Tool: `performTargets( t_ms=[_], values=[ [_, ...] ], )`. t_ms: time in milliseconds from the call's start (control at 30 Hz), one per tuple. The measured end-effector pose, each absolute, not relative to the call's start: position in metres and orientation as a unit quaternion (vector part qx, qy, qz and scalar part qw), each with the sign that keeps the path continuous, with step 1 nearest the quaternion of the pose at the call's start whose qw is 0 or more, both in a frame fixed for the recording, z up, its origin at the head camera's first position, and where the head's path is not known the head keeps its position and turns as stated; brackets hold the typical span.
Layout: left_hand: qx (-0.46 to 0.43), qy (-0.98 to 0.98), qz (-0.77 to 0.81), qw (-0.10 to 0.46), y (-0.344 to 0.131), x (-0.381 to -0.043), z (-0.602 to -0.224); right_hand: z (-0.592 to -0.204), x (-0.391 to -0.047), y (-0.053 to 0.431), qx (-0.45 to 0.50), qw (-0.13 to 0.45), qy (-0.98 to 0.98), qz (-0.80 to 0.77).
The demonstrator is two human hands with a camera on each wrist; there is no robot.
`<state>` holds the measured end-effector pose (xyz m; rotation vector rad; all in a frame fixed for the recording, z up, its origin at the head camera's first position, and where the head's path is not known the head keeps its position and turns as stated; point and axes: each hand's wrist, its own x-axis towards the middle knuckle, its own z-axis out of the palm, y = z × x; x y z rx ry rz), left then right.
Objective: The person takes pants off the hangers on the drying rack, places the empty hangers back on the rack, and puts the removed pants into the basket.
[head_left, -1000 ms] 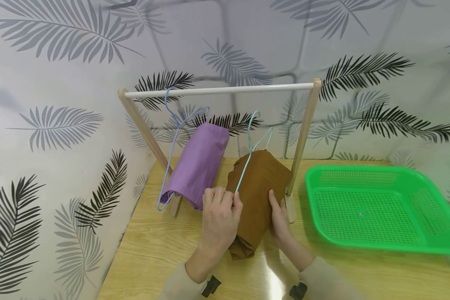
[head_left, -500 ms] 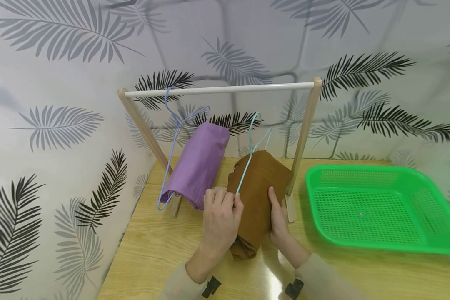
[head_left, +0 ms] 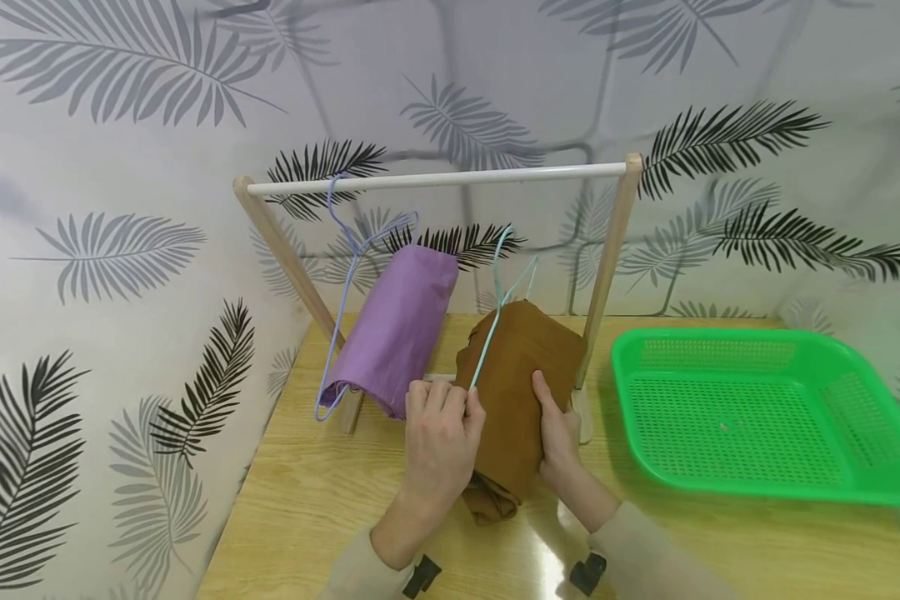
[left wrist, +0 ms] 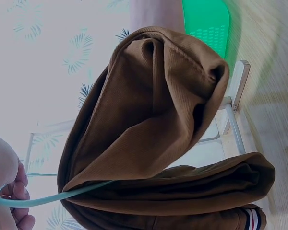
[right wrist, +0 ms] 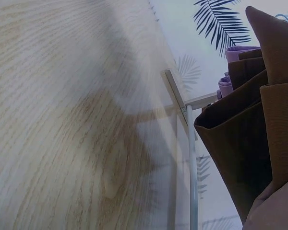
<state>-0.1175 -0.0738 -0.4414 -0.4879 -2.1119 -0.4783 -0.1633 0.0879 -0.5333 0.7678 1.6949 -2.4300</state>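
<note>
Wood tbl (head_left: pixel 292 508); brn cloth (head_left: pixel 528 367) folded o/ hanger (left wrist: pixel 45 199).

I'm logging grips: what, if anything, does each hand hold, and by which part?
The left hand holds the green hanger by its near end; the right hand grips the brown cloth at its right edge.

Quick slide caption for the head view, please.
Left hand grips a mint hanger bearing brown cloth, the right hand holding that cloth, beside purple cloth hung on a rack.

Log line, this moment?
left hand: grips teal hanger; right hand: holds brown cloth; teal hanger: off rod; blue hanger: on rod
</note>
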Motion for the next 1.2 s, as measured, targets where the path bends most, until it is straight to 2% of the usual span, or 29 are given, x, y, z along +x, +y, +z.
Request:
performTargets(
  t_ms=[200, 400, 600, 833, 1200],
  values=[
    [-0.198, -0.850, -0.194, 0.448, -0.075, -0.117, -0.442, -0.531, -0.164, 0.088, 0.263, 0.023, 0.559, -0.786],
    [-0.197, -0.852, -0.194, 0.446, -0.075, -0.116, -0.443, -0.531, -0.167, 0.088, 0.265, -0.019, 0.581, -0.769],
    [-0.195, -0.852, -0.194, 0.445, -0.076, -0.115, -0.444, -0.528, -0.168, 0.090, 0.240, -0.073, 0.607, -0.754],
    [-0.191, -0.857, -0.188, 0.441, -0.076, -0.115, -0.445, -0.518, -0.166, 0.095, 0.221, -0.090, 0.627, -0.742],
    [-0.182, -0.866, -0.177, 0.430, -0.075, -0.117, -0.448, -0.500, -0.166, 0.101, 0.173, -0.150, 0.616, -0.753]
  ],
)
